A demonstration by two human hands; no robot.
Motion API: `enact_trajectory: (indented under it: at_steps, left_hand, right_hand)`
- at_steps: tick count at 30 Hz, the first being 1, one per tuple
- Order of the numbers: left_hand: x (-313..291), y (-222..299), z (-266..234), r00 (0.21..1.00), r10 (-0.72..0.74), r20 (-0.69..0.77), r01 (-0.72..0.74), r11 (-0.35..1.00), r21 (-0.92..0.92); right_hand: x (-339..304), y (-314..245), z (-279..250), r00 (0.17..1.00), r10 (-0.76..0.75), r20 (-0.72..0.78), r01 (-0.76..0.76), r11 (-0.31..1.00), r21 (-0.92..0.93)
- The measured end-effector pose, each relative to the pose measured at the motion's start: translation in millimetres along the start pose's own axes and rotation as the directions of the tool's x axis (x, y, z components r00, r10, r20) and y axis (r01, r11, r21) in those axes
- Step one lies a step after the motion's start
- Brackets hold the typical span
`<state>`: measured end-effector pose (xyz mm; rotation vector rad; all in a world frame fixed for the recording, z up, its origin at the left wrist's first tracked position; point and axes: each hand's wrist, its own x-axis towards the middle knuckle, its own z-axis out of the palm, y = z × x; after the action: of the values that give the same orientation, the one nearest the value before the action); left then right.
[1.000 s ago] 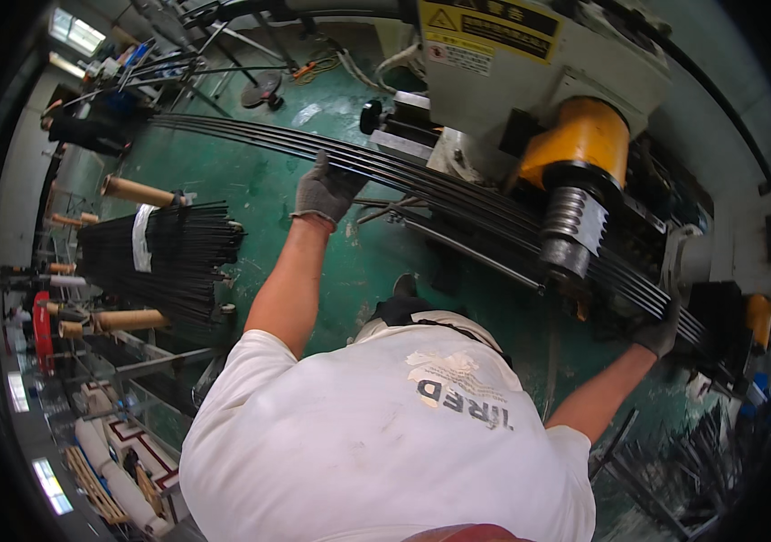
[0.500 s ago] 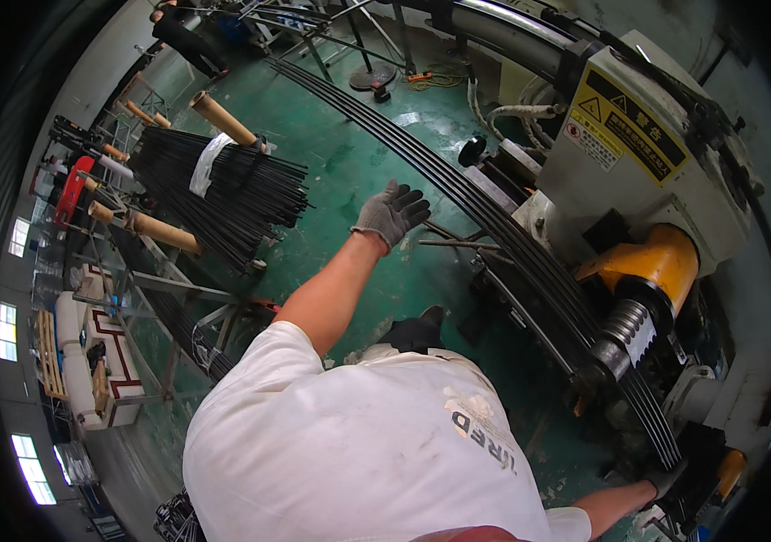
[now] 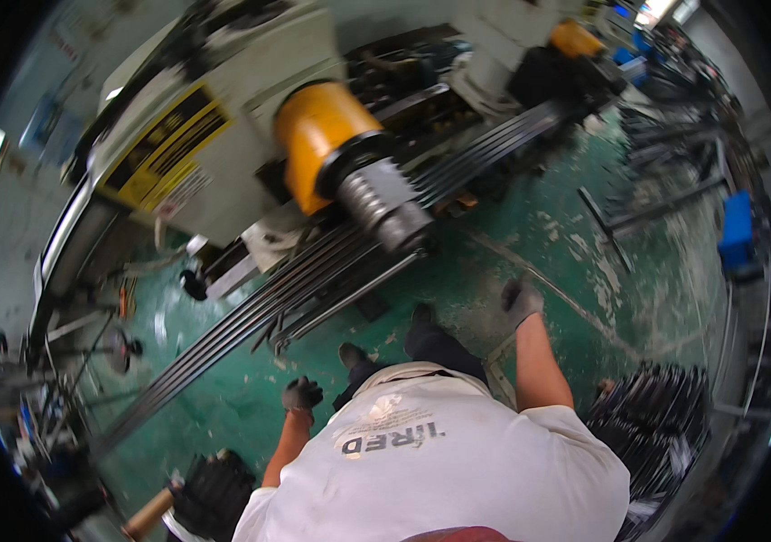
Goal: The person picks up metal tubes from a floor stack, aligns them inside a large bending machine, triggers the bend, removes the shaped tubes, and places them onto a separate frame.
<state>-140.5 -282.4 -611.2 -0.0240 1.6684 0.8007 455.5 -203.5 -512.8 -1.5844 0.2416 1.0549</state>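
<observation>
Both my hands wear grey gloves and hang apart from the machine. My left hand [image 3: 302, 395] is loosely curled left of my body, with nothing seen in it. My right hand [image 3: 521, 300] is curled beside my right leg, somewhat blurred, and nothing shows in it either. Ahead, several long dark metal bars [image 3: 250, 316] lie side by side, running from lower left to upper right past the machine. Over them sits the machine's ridged metal head [image 3: 381, 203], on an orange cylinder [image 3: 322, 135]. Neither hand touches the bars.
The pale machine body [image 3: 250, 117] carries a yellow warning label [image 3: 168, 144]. A second orange cylinder [image 3: 577, 38] stands at the bars' far end. Black rod bundles lie at lower right [image 3: 652, 434] and lower left [image 3: 214, 497]. A metal stand [image 3: 665, 206] rises right of the green floor [image 3: 548, 244].
The view has swung to the right. My right hand has let go of the bars' end and hangs beside me. My left hand, earlier stretched out with spread fingers, is lowered and curled.
</observation>
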Motion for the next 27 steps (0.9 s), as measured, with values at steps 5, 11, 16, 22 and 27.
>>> enact_trajectory:
  at_steps: [5, 11, 16, 22, 27]
  left_hand:
    - [12, 16, 64, 0.983, 0.011, 0.184, -0.045, 0.982, 0.183]
    - [62, 25, 129, 0.941, -0.024, 0.337, -0.06, 0.97, 0.237]
    - [0, -32, 271, 0.978, -0.002, 0.21, -0.095, 0.89, 0.447]
    - [-131, -106, 478, 0.689, 0.317, 0.652, -0.713, 0.135, 0.688]
    - [-134, -114, 584, 0.616, 0.256, 0.745, -0.785, 0.12, 0.608]
  right_hand:
    - [1, 21, -127, 0.956, 0.15, -0.25, -0.085, 0.964, 0.251]
    - [87, -23, -206, 0.973, 0.082, -0.215, -0.018, 0.959, 0.283]
    - [147, -110, -236, 0.987, -0.038, -0.154, 0.058, 0.99, 0.13]
    - [198, -277, -207, 0.979, -0.201, -0.021, 0.202, 0.965, 0.167]
    - [272, -431, -143, 0.928, -0.364, 0.079, 0.347, 0.923, 0.167]
